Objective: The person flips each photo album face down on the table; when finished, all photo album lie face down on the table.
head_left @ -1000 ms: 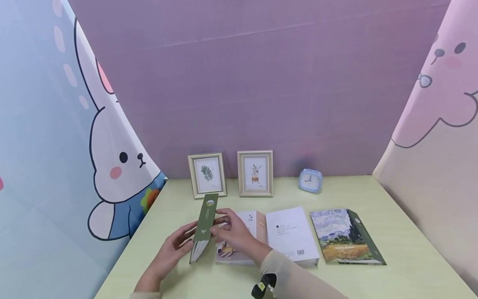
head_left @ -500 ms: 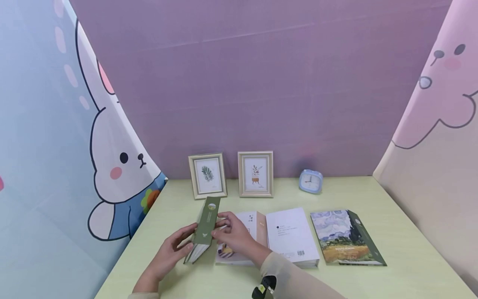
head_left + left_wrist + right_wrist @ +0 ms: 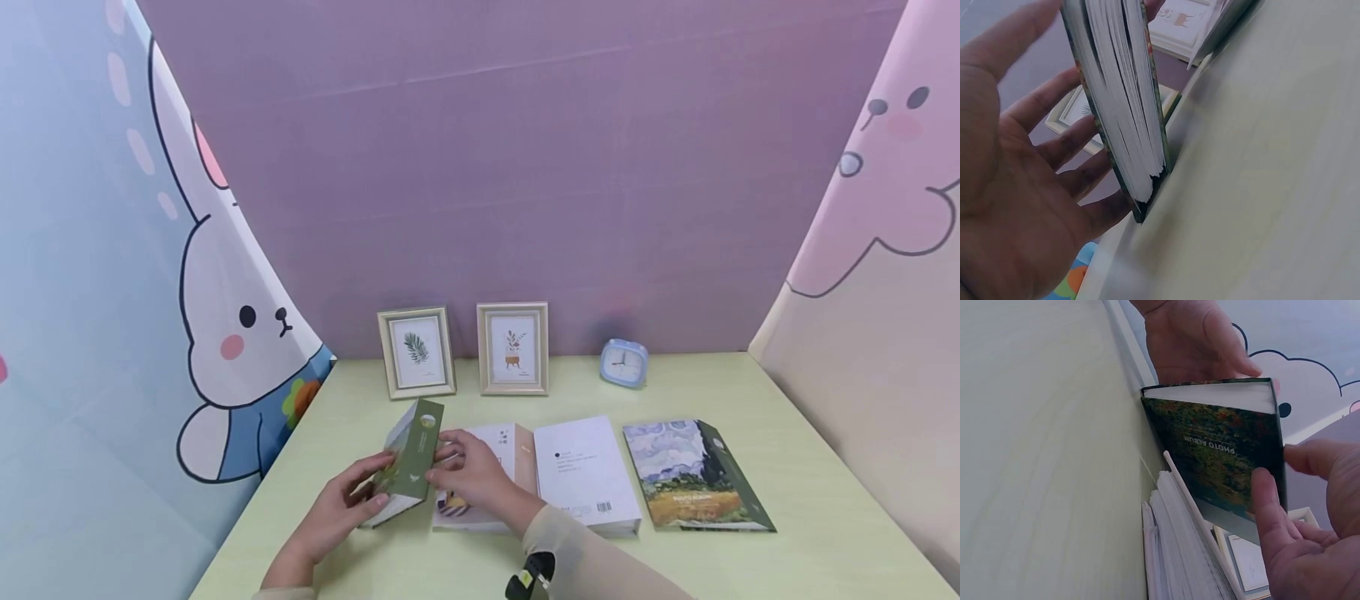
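Note:
A photo album (image 3: 408, 462) with a green spine and a painted landscape cover stands tilted on the table's left part, its spine upward. Pages fan between its covers in the left wrist view. My left hand (image 3: 333, 512) touches the album's left cover with spread, nearly straight fingers, the thumb by the lower end. Thumb and fingers of my right hand (image 3: 476, 479) pinch the album at the spine and right cover. In the right wrist view, the printed title on this cover (image 3: 1210, 447) appears upside down.
Beside the right hand, a pale book (image 3: 581, 467) lies spread with its covers up. Another album (image 3: 678, 475) lies farther right. Two picture frames (image 3: 416, 350) and a blue alarm clock (image 3: 624, 363) line the back of the pale table (image 3: 787, 467).
The album has swung under my hands: its left cover now shows as well as the spine, and its lower edge has shifted left. The left hand has moved slightly left; other things stay put.

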Demonstrator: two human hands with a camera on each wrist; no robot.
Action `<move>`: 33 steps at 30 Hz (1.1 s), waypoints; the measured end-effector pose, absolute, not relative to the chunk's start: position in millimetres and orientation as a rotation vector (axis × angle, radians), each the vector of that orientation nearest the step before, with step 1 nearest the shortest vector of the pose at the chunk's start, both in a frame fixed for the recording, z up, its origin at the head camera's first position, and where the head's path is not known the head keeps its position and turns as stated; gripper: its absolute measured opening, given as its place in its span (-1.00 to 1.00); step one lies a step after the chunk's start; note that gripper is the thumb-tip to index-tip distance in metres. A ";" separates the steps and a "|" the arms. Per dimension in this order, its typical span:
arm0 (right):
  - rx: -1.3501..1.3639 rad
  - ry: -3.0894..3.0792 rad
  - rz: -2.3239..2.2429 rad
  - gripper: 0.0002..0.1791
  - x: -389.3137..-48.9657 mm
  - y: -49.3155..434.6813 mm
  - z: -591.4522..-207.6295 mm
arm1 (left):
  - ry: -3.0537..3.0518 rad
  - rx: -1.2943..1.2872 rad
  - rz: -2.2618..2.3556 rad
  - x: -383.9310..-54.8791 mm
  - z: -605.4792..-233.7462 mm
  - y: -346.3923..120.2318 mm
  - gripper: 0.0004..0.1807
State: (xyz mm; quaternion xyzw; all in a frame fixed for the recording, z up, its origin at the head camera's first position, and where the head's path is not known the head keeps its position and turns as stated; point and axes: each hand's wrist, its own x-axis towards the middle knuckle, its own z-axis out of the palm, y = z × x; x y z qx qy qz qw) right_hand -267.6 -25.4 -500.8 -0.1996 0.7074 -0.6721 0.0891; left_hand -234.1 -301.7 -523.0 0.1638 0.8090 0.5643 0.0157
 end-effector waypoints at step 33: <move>-0.659 2.658 -1.364 -0.20 -261.6 -37.3 -507.9 | 2.835 0.483 1.443 -233.9 -526.9 -317.8 -0.46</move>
